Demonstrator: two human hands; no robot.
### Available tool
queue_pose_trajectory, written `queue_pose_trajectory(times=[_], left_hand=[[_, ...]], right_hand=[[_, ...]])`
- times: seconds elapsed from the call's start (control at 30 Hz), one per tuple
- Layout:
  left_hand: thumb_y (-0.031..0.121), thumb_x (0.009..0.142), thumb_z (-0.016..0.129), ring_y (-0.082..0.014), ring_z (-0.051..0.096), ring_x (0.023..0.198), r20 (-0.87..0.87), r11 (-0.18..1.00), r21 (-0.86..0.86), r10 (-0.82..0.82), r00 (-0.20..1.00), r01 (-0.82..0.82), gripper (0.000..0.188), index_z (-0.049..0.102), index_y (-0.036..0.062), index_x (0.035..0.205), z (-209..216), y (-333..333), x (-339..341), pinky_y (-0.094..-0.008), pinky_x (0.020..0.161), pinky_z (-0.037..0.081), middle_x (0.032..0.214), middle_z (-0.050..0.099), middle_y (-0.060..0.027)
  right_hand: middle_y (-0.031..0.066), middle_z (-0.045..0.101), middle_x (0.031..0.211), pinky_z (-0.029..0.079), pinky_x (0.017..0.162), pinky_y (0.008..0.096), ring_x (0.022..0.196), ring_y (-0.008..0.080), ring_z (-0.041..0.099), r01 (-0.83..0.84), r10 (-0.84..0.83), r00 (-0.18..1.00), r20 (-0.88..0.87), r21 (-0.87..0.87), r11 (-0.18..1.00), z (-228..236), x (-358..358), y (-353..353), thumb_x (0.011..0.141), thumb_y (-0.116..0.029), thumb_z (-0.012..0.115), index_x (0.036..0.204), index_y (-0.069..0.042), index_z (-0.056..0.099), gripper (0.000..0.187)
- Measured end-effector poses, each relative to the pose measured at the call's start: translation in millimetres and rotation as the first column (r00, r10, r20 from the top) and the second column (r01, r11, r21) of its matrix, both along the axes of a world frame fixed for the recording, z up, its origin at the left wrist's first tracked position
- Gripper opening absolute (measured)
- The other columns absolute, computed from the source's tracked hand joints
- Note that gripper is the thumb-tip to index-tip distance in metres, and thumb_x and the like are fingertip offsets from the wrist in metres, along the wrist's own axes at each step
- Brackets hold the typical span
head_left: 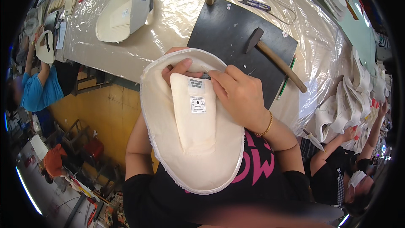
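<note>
A cream shoe upper (160, 114) hangs in front of my chest, its open inside facing up and its padded tongue (195, 131) with printed labels showing. My left hand (182, 66) is closed on its far rim, thumb inside and the other fingers partly hidden behind the material. At the tongue's top edge, the thumb and fingers of my right hand (240, 95) are pinched on the upper beside a small grey patch. Whether a smaller piece sits between those fingertips cannot be seen.
A black board (230, 29) on the plastic-covered table bears a hammer (274, 55). Thread snips (254, 4) and a green pencil (287, 76) lie near it. Another upper (124, 14) stands at far left. More uppers (341, 101) are piled right, beside a co-worker (337, 164).
</note>
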State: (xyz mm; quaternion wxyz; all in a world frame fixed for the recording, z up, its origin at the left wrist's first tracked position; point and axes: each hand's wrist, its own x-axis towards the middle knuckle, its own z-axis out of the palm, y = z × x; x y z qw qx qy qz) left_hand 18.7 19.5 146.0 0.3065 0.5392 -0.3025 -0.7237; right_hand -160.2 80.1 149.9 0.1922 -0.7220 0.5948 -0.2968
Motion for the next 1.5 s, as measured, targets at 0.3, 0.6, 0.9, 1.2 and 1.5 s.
queue_pose_trajectory(times=[0.3,0.6,0.9,1.2,1.5], left_hand=[[0.021,0.093,0.065,-0.0205,0.071,0.090,-0.019,0.999,0.046,-0.022,1.000,0.023,0.034,0.059,0.0023,0.121,-9,0,5,-0.0302,0.073,0.060,0.105,0.068,-0.0136],[0.027,0.090,0.068,-0.0166,0.071,0.083,0.063,0.997,0.072,0.011,0.998,-0.015,0.038,0.063,0.0021,0.119,-8,4,3,-0.0287,0.068,0.060,0.096,0.071,-0.0120],[0.022,0.091,0.067,-0.0197,0.071,0.087,0.061,0.992,0.123,-0.002,0.998,-0.005,0.039,0.059,0.0025,0.124,-4,2,5,-0.0306,0.071,0.060,0.105,0.068,-0.0144],[0.020,0.093,0.066,-0.0187,0.071,0.085,0.084,0.994,0.108,-0.025,0.996,0.016,0.039,0.057,0.0034,0.127,-1,1,3,-0.0302,0.070,0.060,0.105,0.068,-0.0139],[0.017,0.091,0.067,-0.0173,0.070,0.083,0.088,0.998,0.057,-0.011,0.996,0.006,0.038,0.058,0.0024,0.124,2,7,2,-0.0297,0.069,0.060,0.103,0.068,-0.0128]], right_hand=[[0.0058,0.056,0.075,0.049,0.051,0.0328,0.057,0.0220,0.061,0.002,-0.002,1.000,0.008,0.006,1.000,-7,1,0,0.082,-0.007,0.071,0.097,-0.005,0.073,0.015],[0.0059,0.056,0.074,0.049,0.051,0.0319,0.056,0.0217,0.061,0.033,-0.034,0.999,0.033,0.018,0.999,-8,4,-1,0.081,-0.006,0.073,0.096,-0.006,0.074,0.015],[0.0060,0.057,0.074,0.049,0.053,0.0322,0.058,0.0222,0.061,0.037,-0.039,0.999,0.029,0.051,0.998,-7,5,0,0.082,-0.007,0.073,0.097,-0.006,0.074,0.015],[0.0062,0.058,0.077,0.051,0.055,0.0325,0.060,0.0225,0.063,0.027,-0.030,0.999,0.025,0.081,0.996,-5,5,1,0.082,-0.007,0.072,0.097,-0.005,0.074,0.015],[0.0053,0.059,0.079,0.050,0.054,0.0321,0.061,0.0217,0.064,0.020,-0.019,0.999,-0.035,0.026,0.999,-7,6,3,0.083,-0.007,0.072,0.100,-0.006,0.073,0.017]])
